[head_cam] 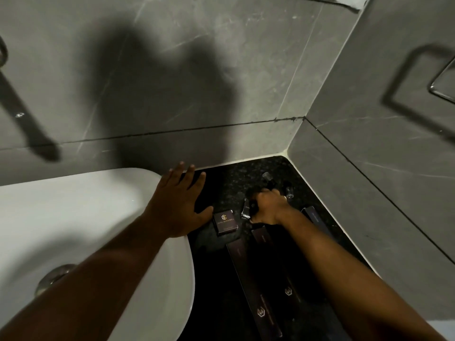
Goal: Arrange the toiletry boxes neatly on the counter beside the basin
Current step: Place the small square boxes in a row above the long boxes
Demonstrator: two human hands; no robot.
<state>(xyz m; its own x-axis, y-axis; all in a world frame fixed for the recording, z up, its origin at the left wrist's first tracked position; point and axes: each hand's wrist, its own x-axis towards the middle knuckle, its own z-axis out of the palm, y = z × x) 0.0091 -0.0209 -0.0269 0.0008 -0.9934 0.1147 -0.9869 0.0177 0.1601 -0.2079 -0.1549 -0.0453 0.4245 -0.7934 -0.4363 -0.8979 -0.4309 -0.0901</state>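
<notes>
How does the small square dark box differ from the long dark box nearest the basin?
The small square dark box is short and squat; the long dark box is narrow and stretched toward the camera. The square box's gold logo sits near its top; the long box's near its close end. Both lie flat on the black counter.

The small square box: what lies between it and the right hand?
In the head view, a small upright box stands between the small square box and the right hand, at the fingers; otherwise bare dark counter.
</notes>
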